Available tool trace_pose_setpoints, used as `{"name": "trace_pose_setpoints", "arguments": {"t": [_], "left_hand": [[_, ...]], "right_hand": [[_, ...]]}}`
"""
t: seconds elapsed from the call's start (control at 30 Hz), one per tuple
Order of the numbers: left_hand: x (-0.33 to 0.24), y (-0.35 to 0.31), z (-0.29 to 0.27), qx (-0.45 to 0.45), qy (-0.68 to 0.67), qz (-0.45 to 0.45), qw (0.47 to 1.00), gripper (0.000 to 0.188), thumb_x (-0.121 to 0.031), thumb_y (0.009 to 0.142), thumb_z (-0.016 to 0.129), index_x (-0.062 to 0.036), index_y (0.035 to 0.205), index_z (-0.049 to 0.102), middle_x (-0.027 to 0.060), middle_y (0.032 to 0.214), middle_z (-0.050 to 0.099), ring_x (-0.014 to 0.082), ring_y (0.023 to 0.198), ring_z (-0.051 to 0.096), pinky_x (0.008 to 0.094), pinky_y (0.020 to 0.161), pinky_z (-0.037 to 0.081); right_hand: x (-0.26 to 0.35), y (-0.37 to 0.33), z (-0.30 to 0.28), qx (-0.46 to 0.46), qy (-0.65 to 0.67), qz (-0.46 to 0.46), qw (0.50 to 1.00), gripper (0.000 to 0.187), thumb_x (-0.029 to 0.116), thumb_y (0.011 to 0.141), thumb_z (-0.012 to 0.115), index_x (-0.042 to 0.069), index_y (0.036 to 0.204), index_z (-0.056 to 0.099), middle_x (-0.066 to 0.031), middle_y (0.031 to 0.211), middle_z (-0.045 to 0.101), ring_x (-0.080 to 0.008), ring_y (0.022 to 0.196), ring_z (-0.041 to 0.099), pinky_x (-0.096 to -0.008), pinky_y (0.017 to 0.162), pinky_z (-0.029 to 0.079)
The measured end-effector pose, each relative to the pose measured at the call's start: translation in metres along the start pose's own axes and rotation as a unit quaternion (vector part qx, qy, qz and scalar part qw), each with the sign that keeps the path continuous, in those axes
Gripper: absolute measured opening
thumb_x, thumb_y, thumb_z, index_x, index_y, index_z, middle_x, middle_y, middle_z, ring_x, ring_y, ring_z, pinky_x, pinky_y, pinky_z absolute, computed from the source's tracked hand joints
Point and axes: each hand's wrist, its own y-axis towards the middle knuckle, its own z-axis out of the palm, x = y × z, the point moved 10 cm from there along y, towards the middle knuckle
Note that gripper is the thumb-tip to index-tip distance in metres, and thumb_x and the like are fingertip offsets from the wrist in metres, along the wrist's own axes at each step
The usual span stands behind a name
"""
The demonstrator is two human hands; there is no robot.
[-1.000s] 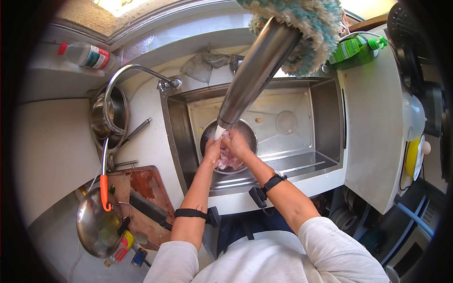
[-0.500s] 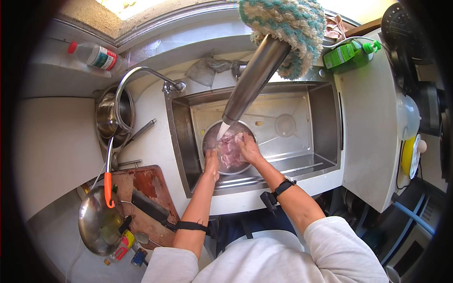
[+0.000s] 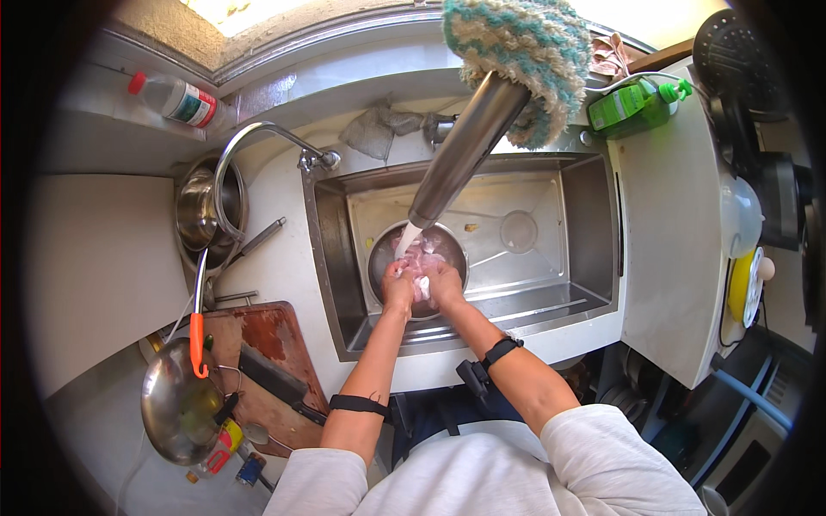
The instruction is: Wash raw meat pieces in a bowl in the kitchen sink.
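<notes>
A round metal bowl (image 3: 461,258) stands at the left of the sink, with pieces of pinkish raw meat (image 3: 420,258) in it. Water (image 3: 407,241) runs from the thick metal faucet (image 3: 469,142) into the bowl's far left part. Inside the bowl my left hand (image 3: 397,288) has its fingers curled onto the meat from the left. Opposite it, close by, my right hand (image 3: 445,286) is closed on meat from the right. A pale, whitish piece shows between the two hands; some fingertips are hidden by meat and water.
The steel sink (image 3: 594,228) surrounds the bowl. A cleaver (image 3: 271,378) lies on the cutting board (image 3: 288,331) at left, beside a hanging wok (image 3: 172,404). Steel pots (image 3: 196,211) stand behind. A green soap bottle (image 3: 628,107) sits at the back right; a fuzzy cloth (image 3: 516,64) covers the faucet's top.
My hands have come closer together over the meat. The right one has moved nearer and left, and the left one has shifted slightly right, its fingers now curled in.
</notes>
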Motion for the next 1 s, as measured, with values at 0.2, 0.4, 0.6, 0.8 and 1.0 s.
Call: {"name": "trace_pose_setpoints", "arguments": {"t": [0.2, 0.4, 0.6, 0.8, 1.0], "left_hand": [[-0.068, -0.018, -0.006, -0.08, 0.435, 0.197, 0.875, 0.022, -0.02, 0.096, 0.055, -0.0057, 0.111, 0.063, 0.018, 0.091, 0.07, 0.035, 0.084, 0.068, 0.0451, 0.069, 0.051], [-0.095, -0.027, -0.015, -0.106, 0.388, 0.302, 0.864, 0.031, -0.016, 0.099, 0.044, -0.0003, 0.121, 0.059, 0.0243, 0.101, 0.068, 0.0418, 0.096, 0.065, 0.0474, 0.084, 0.049], [-0.022, 0.003, 0.01, 0.047, 0.022, -0.015, 0.999, 0.048, -0.027, 0.098, 0.05, -0.0052, 0.14, 0.042, 0.0103, 0.119, 0.059, 0.0223, 0.095, 0.063, 0.0375, 0.08, 0.053], [-0.004, 0.023, -0.003, 0.075, 0.024, 0.011, 0.997, 0.042, -0.04, 0.097, 0.055, -0.0095, 0.126, 0.051, 0.0047, 0.113, 0.059, 0.0163, 0.096, 0.059, 0.034, 0.077, 0.052], [-0.031, 0.023, 0.005, 0.128, 0.184, 0.12, 0.967, 0.03, -0.024, 0.095, 0.063, -0.0061, 0.117, 0.052, 0.0031, 0.085, 0.06, 0.011, 0.068, 0.057, 0.0264, 0.057, 0.048]], "right_hand": [[0.064, -0.017, 0.009, -0.006, -0.308, -0.291, 0.906, 0.018, 0.008, 0.085, 0.057, 0.0, 0.099, 0.066, -0.0233, 0.091, 0.066, -0.0427, 0.084, 0.063, -0.0479, 0.077, 0.05], [0.116, -0.03, 0.011, -0.012, -0.261, -0.453, 0.852, 0.038, -0.001, 0.081, 0.051, 0.001, 0.117, 0.061, -0.0256, 0.131, 0.052, -0.0441, 0.117, 0.051, -0.0471, 0.1, 0.043], [0.033, 0.039, -0.002, 0.039, -0.137, -0.254, 0.957, 0.05, 0.012, 0.084, 0.057, 0.001, 0.132, 0.052, -0.0226, 0.132, 0.052, -0.0362, 0.121, 0.049, -0.0418, 0.101, 0.042], [-0.001, 0.027, 0.036, 0.08, 0.038, -0.03, 0.996, 0.045, 0.025, 0.09, 0.066, 0.003, 0.127, 0.053, -0.0131, 0.111, 0.064, -0.018, 0.09, 0.062, -0.0337, 0.073, 0.052], [0.032, 0.0, 0.014, 0.023, -0.137, -0.148, 0.979, 0.03, 0.021, 0.085, 0.065, 0.001, 0.108, 0.062, -0.0211, 0.1, 0.066, -0.0361, 0.081, 0.064, -0.0421, 0.076, 0.05]]}}
